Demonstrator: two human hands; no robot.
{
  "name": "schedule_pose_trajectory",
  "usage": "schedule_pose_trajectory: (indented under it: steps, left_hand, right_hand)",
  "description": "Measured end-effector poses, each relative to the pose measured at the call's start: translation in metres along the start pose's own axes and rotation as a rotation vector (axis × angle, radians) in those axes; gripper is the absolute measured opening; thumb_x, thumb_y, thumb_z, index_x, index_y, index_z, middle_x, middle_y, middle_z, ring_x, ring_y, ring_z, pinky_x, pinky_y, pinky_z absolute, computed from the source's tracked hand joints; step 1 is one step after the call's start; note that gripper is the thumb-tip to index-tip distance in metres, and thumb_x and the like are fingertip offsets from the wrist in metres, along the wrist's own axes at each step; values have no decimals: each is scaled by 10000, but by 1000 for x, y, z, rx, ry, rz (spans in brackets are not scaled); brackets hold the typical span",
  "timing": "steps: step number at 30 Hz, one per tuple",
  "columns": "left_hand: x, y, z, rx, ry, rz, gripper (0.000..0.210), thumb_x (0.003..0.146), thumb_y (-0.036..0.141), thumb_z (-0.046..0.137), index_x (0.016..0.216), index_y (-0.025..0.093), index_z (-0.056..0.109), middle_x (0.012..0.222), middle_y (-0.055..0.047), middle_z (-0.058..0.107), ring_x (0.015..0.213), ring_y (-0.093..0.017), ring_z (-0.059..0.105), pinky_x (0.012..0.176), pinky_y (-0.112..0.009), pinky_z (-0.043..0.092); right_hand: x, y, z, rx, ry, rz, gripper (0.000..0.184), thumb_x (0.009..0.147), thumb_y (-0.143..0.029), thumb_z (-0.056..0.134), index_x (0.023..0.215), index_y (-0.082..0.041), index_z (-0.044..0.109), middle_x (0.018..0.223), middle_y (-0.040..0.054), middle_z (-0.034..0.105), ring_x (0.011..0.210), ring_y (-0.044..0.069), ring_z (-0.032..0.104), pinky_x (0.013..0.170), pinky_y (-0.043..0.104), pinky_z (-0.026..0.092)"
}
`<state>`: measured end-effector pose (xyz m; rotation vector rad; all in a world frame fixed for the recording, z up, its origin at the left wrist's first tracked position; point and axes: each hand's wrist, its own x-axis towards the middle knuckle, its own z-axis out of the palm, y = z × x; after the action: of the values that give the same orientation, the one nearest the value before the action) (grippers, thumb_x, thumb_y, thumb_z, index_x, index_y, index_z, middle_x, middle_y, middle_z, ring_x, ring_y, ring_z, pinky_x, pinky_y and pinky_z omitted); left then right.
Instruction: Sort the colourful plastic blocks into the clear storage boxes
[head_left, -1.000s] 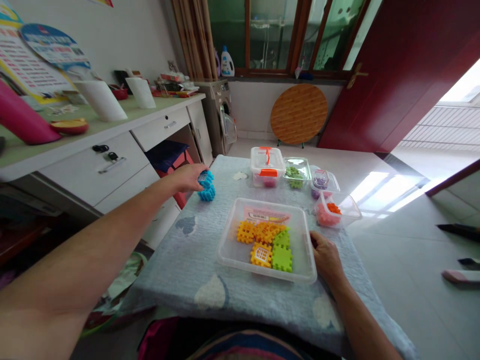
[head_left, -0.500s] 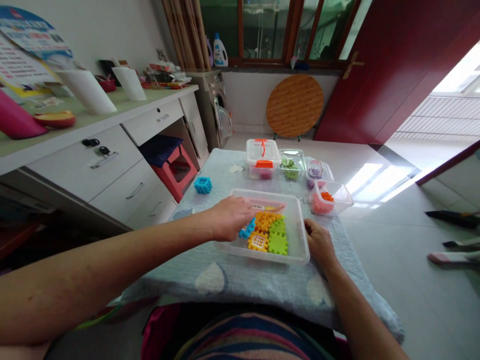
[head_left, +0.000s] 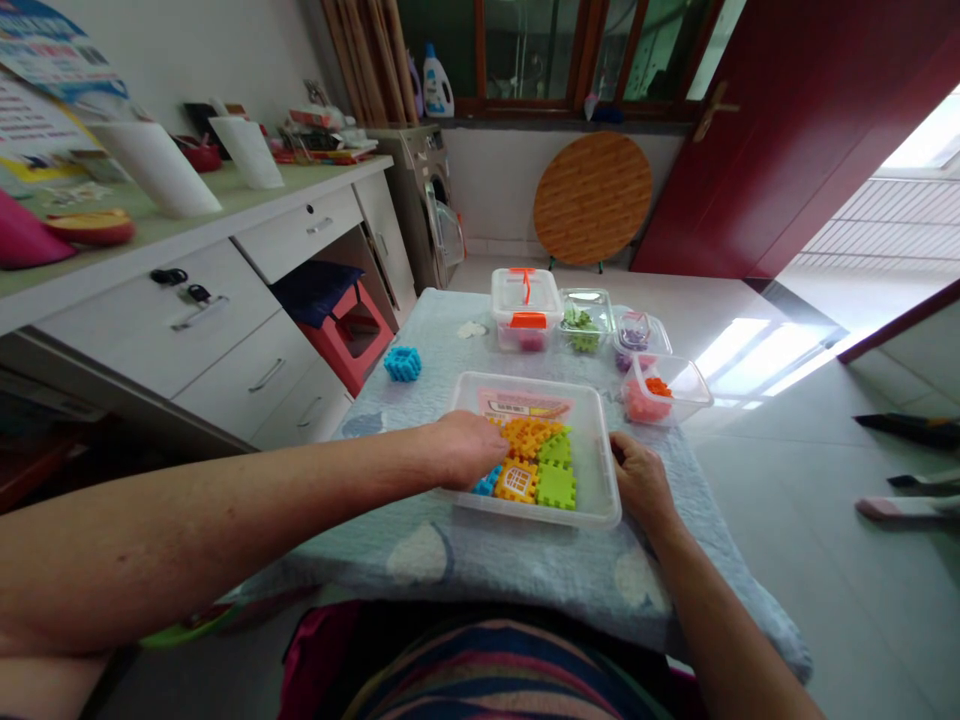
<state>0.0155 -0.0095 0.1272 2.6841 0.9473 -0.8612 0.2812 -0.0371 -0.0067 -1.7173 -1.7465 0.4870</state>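
A shallow translucent plastic box (head_left: 596, 480) lies on the cloth-covered table before me. Inside are notched building-block pieces: orange pieces (head_left: 529, 436), a yellow window piece (head_left: 517, 481), green pieces (head_left: 556, 486) and a partly covered blue piece (head_left: 486, 482). My left hand (head_left: 469, 450) reaches over the box's left side, fingers curled down at the orange and blue pieces; its fingertips are mostly hidden. At the right rim, my right hand (head_left: 641, 472) grips the box with bent fingers. A joined blue block ring (head_left: 403, 364) rests apart on the table's left.
Behind the box stand a lidded box with orange clips (head_left: 527, 310), a container of green pieces (head_left: 585, 320), one with purple pieces (head_left: 641, 338) and one with orange-red pieces (head_left: 667, 388). A white cabinet (head_left: 225, 330) and a pink stool (head_left: 352, 340) are at left.
My left hand has lowered slightly and moved left. The blue piece, tilted before, now sits lower beside the yellow window piece. My right hand stays at the rim.
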Motion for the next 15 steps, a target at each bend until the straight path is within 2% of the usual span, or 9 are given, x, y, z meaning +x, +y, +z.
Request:
schedule_pose_trajectory:
  steps: [4, 7, 11, 15]
  left_hand:
    - [-3, 3, -12, -15, -62, -16, 407, 674, 151, 703, 1080, 175, 712, 1039, -157, 749, 889, -302, 694, 691, -354, 520]
    - [-3, 3, -21, -12, -121, -6, 381, 707, 214, 704, 1087, 193, 718, 1018, -136, 756, 852, -278, 689, 663, -334, 506]
    - [1, 3, -22, 8, -95, 14, 273, 802, 227, 621, 1040, 177, 746, 985, -136, 763, 825, -267, 692, 615, -324, 478]
    - [4, 4, -20, 1, -61, 20, 222, 767, 205, 654, 960, 210, 764, 935, -104, 771, 772, -246, 686, 588, -307, 453]
  right_hand:
    - [0, 1, 0, 18, -6, 0, 279, 834, -365, 489, 833, -207, 719, 772, 48, 729, 716, 214, 644, 620, 278, 434]
    - [-1, 1, 1, 22, -3, 0, 285, 844, -359, 489, 878, -209, 729, 792, 49, 737, 743, 223, 657, 639, 284, 448]
    - [-1, 0, 1, 20, -11, 4, 283, 845, -354, 497, 889, -204, 733, 807, 52, 748, 748, 224, 667, 650, 287, 454]
    - [0, 0, 1, 22, -7, 2, 282, 852, -351, 498, 889, -201, 734, 812, 57, 753, 752, 223, 669, 651, 285, 457]
